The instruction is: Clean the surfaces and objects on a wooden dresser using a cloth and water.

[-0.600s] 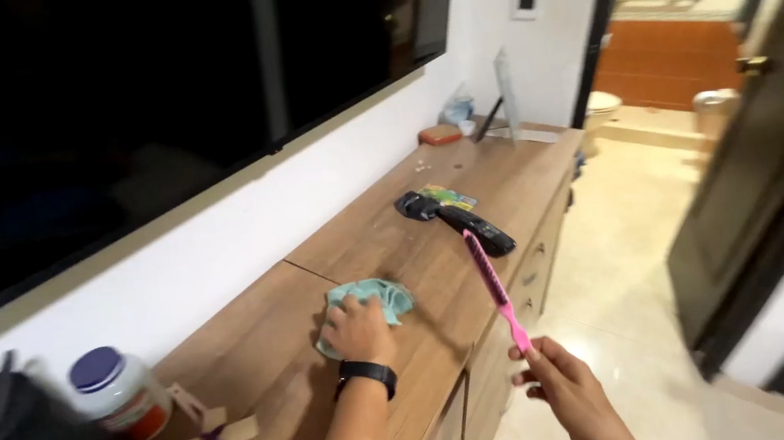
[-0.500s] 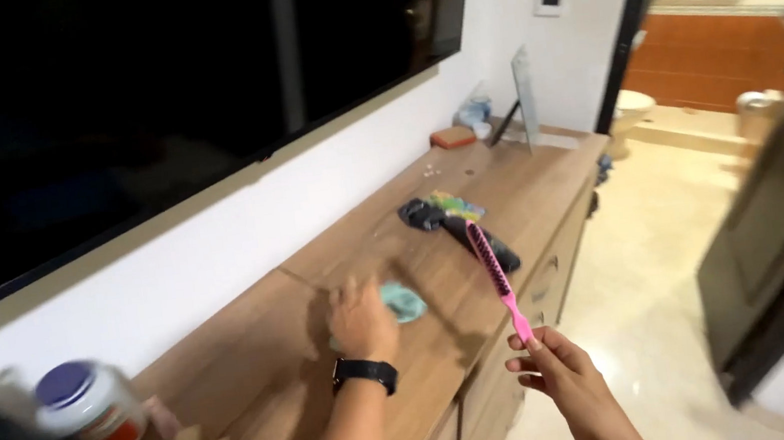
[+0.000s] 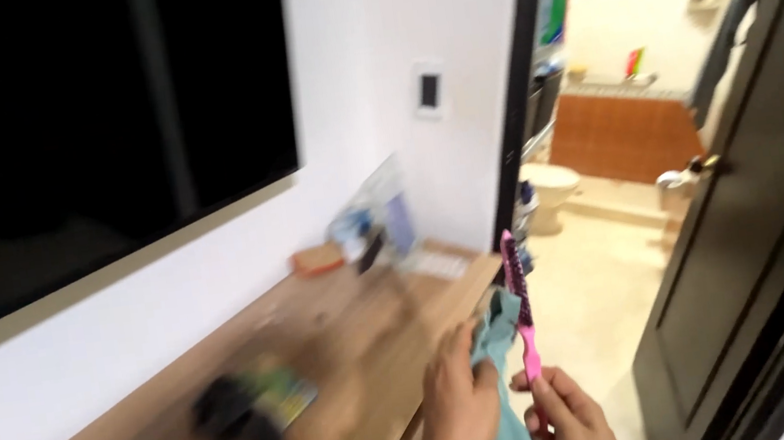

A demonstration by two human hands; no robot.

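Note:
My left hand (image 3: 458,398) is lifted off the wooden cabinet top (image 3: 346,332) and grips a light teal cloth (image 3: 504,407) that hangs down from it. Right beside it, my right hand (image 3: 569,415) holds a pink hairbrush (image 3: 521,309) upright by its handle, bristle end up. The cloth and the brush nearly touch. Both hands are at the cabinet's front edge, low in the view.
A blurred black object with a green card (image 3: 256,409) lies on the cabinet top. At its far end are an orange block (image 3: 317,258) and a clear stand (image 3: 381,213). A large dark screen (image 3: 77,130) hangs above. A dark door (image 3: 766,221) stands open toward a bathroom with a toilet (image 3: 546,188).
My left hand has picked the teal cloth up off the cabinet top and brought it next to the brush. The view has swung up and toward the bathroom door.

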